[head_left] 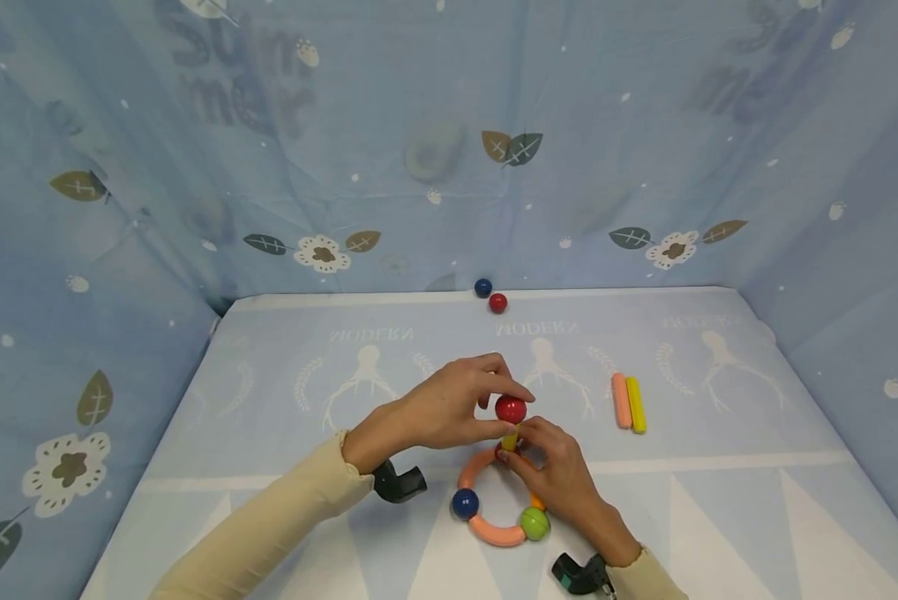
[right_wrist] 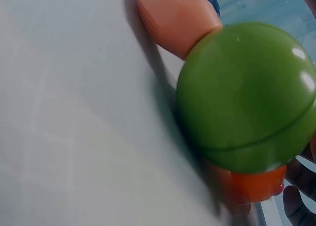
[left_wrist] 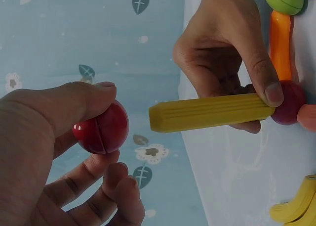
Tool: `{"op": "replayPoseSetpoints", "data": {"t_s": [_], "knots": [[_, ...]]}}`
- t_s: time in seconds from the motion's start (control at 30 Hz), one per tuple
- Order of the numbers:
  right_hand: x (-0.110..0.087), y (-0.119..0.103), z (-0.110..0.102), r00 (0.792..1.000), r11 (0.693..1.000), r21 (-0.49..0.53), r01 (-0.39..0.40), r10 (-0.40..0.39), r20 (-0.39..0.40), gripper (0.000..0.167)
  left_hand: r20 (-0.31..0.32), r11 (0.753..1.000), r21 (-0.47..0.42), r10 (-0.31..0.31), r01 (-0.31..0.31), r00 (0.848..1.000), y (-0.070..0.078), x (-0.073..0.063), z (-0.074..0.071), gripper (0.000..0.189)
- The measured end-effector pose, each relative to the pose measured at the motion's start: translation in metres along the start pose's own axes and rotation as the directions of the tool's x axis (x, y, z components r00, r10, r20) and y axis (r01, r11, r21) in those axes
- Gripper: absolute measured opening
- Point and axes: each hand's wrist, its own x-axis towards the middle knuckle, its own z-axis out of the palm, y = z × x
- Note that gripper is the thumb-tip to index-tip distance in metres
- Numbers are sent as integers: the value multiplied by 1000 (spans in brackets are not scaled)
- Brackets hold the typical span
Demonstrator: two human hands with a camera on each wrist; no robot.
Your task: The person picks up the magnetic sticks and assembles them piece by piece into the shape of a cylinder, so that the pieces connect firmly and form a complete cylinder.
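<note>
My left hand [head_left: 449, 404] pinches a glossy red ball [left_wrist: 101, 127] between thumb and fingers. It holds the ball right above the upper end of a straight yellow stick [left_wrist: 212, 112]; a small gap shows between them in the left wrist view. My right hand [head_left: 557, 471] pinches that stick near its lower end, where it meets a darker red ball [left_wrist: 290, 102] in a ring on the table. The ring also has salmon curved rods [head_left: 497, 532], a blue ball [head_left: 465, 503], a green ball [right_wrist: 247, 97] and an orange rod [left_wrist: 280, 45].
A salmon stick [head_left: 621, 401] and a yellow stick [head_left: 636, 405] lie side by side to the right. Near the back edge sit another blue ball [head_left: 482, 287] and red ball [head_left: 497, 302]. Curved yellow pieces [left_wrist: 296, 206] show in the left wrist view. Patterned curtains [head_left: 434, 150] surround the table.
</note>
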Motion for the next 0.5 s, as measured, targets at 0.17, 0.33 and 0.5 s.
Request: {"op": "replayPoseSetpoints", "data": {"t_s": [0.17,0.33,0.5], "knots": [[0,0,0,1000,1000,-11,4,-4,5,33,27,998,56,-36,34,999,1,0,6,36],[0,1,1,1000,999,-22,29,-29,-6,32,13,993,98,-67,66,998,0,-2,13,44],[1,0,-3,999,998,-40,40,-39,23,31,-27,989,37,-142,143,989,-9,-8,29,64]]}}
